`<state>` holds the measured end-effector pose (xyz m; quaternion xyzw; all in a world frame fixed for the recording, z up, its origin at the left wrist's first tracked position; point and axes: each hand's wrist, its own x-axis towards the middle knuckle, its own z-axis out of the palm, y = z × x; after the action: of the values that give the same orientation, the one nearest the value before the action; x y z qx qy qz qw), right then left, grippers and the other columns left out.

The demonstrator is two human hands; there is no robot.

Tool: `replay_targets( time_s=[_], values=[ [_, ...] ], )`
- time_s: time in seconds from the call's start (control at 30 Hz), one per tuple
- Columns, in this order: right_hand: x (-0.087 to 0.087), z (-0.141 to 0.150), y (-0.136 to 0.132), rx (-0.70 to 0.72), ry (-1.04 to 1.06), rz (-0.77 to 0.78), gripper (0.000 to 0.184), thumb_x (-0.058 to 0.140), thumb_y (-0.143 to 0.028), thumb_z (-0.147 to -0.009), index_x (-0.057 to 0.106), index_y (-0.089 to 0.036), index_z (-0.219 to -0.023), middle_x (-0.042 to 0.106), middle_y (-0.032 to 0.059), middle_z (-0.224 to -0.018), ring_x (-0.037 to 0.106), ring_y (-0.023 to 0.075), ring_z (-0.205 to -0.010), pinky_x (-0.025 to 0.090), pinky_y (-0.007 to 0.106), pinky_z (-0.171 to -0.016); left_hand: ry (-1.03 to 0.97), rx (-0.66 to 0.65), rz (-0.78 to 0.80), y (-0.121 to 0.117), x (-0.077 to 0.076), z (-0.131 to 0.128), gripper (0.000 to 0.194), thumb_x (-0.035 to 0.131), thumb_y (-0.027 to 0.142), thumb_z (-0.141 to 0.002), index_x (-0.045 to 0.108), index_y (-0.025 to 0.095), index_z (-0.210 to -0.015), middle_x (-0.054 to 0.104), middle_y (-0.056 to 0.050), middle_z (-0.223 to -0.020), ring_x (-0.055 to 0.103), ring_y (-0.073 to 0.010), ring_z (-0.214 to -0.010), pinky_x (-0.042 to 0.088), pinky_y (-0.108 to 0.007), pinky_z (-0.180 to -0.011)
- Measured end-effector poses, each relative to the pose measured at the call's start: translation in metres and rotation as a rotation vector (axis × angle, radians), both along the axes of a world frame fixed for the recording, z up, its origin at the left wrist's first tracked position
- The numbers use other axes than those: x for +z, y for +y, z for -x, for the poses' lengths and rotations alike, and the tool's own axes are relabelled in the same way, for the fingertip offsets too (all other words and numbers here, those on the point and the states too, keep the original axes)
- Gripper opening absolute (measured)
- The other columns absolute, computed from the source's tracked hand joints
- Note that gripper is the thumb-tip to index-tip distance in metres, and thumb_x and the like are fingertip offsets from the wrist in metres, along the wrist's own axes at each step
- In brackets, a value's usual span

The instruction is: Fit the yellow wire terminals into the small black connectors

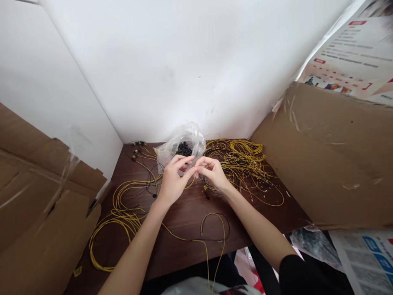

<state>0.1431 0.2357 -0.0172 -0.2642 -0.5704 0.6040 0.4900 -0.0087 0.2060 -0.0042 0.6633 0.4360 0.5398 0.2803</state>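
My left hand (175, 177) and my right hand (212, 172) meet over the middle of the table, fingertips almost touching. Both are closed in a pinch; whatever lies between the fingers is too small to make out. Just behind them stands a clear plastic bag (196, 137), its mouth open, holding small black parts (184, 148). A yellow wire (190, 183) curves below my fingertips. By my right wrist lies a short black piece with a yellow mark (206, 192).
A tangled bundle of yellow wires (242, 151) lies at the back right. Coiled yellow wires (101, 264) lie at the left, with dark-ended ones behind. A loose yellow wire (222, 225) hangs over the front edge. Cardboard walls (331, 151) flank the brown table (181, 221).
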Motion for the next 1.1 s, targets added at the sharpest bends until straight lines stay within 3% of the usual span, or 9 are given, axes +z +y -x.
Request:
replay_targets(
  time_s=[0.1,0.23,0.6,0.83,1.1],
  values=[
    [-0.01,-0.003,-0.004,0.093,0.082,0.113,0.014,0.072,-0.027,-0.074,0.064,-0.017,-0.076,0.067,0.0002,-0.066,0.061,0.011,-0.057,0.05,0.025,-0.059,-0.036,-0.065,0.057,0.002,-0.004,0.001,0.026,0.064,0.021,-0.079,0.071,0.019,-0.104,0.063,-0.005,-0.089,0.058,-0.0105,-0.068,0.051,-0.023,-0.061],
    [-0.01,-0.002,-0.009,0.128,0.156,0.225,0.016,0.074,-0.027,-0.072,0.061,-0.017,-0.074,0.068,0.0006,-0.066,0.062,0.0118,-0.059,0.051,0.025,-0.06,-0.101,-0.117,0.092,0.003,-0.006,0.0,0.017,0.061,0.02,-0.081,0.073,0.017,-0.092,0.063,-0.005,-0.082,0.061,-0.0127,-0.071,0.051,-0.024,-0.061],
    [-0.009,-0.003,-0.01,0.201,0.183,0.3,0.011,0.07,-0.024,-0.073,0.062,-0.017,-0.076,0.068,0.001,-0.068,0.063,0.0123,-0.063,0.051,0.026,-0.065,-0.015,0.007,0.064,0.003,-0.008,0.0,0.012,0.059,0.022,-0.083,0.065,0.017,-0.073,0.061,-0.002,-0.074,0.057,-0.0132,-0.07,0.045,-0.026,-0.064],
    [-0.01,-0.001,-0.01,0.089,0.124,0.366,0.011,0.068,-0.025,-0.073,0.061,-0.017,-0.076,0.062,-0.003,-0.059,0.058,0.0095,-0.053,0.048,0.023,-0.058,-0.005,0.054,0.027,0.001,-0.009,-0.003,0.011,0.059,0.022,-0.084,0.064,0.017,-0.076,0.061,-0.002,-0.077,0.056,-0.0134,-0.072,0.044,-0.026,-0.065],
    [-0.008,0.001,-0.011,-0.025,-0.014,0.227,0.018,0.073,-0.033,-0.071,0.065,-0.017,-0.074,0.061,-0.0028,-0.056,0.054,0.0091,-0.051,0.044,0.024,-0.055,0.112,0.157,-0.107,-0.004,-0.005,-0.01,0.011,0.058,0.017,-0.085,0.063,0.018,-0.076,0.06,-0.001,-0.076,0.052,-0.0109,-0.065,0.042,-0.024,-0.062]
  ],
)
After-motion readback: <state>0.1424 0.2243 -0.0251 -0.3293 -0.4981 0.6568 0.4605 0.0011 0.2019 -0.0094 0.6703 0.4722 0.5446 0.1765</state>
